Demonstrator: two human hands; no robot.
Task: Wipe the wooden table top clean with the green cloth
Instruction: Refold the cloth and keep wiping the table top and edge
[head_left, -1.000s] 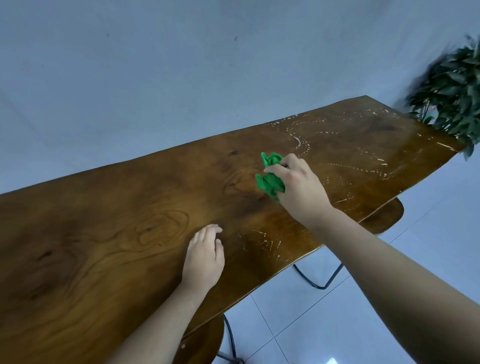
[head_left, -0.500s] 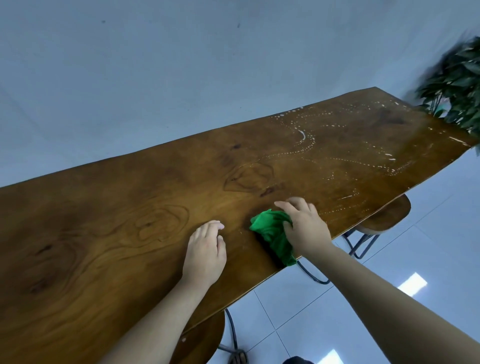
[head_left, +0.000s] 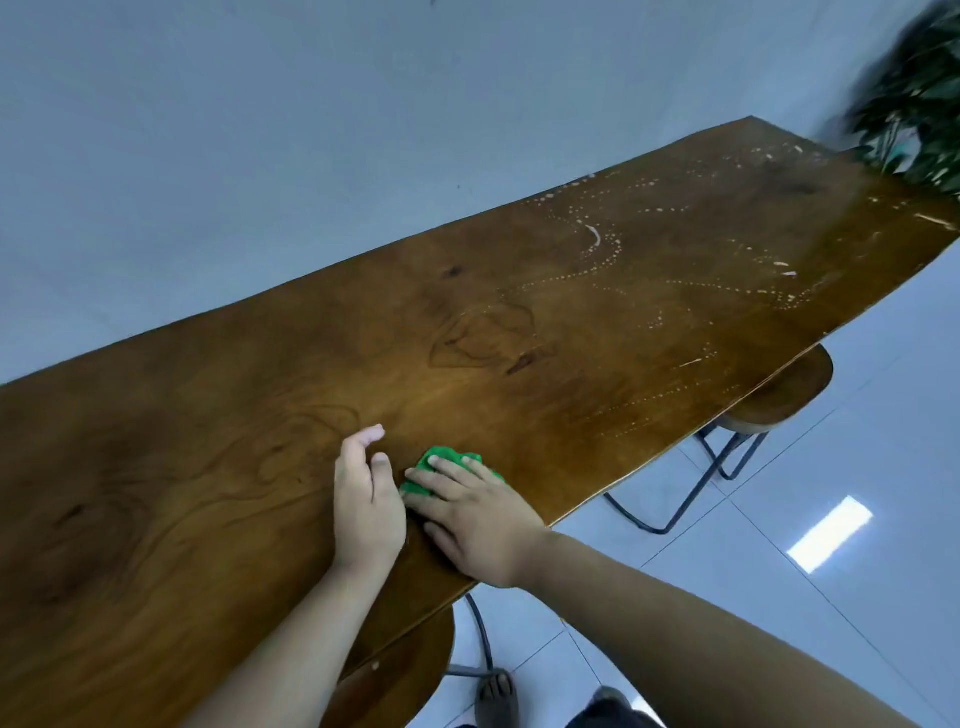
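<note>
Right fingers (head_left: 447, 470) are laid out straight and spread over the green cloth (head_left: 452, 458). They are pressed flat on it, not clenched round it. The cloth is bunched and pinned under the right hand (head_left: 480, 522) on the wooden surface (head_left: 208, 415), close to the near edge and just beside the left hand (head_left: 366, 501). Left fingers (head_left: 363, 441) are loosely curled, nothing held. That hand is set on its little-finger side on the surface. Contact between cloth and left thumb cannot be told.

Trails of white droplets (head_left: 602, 244) are seen across the far right part of the surface, well apart from the cloth. One wooden stool (head_left: 779, 395) is tucked under the right end, another (head_left: 405, 670) under the near edge. A blurred leafy plant (head_left: 919, 104) is seen at the far right corner. A pale tiled floor (head_left: 779, 571) is seen below, with a bare foot (head_left: 497, 696) on it.
</note>
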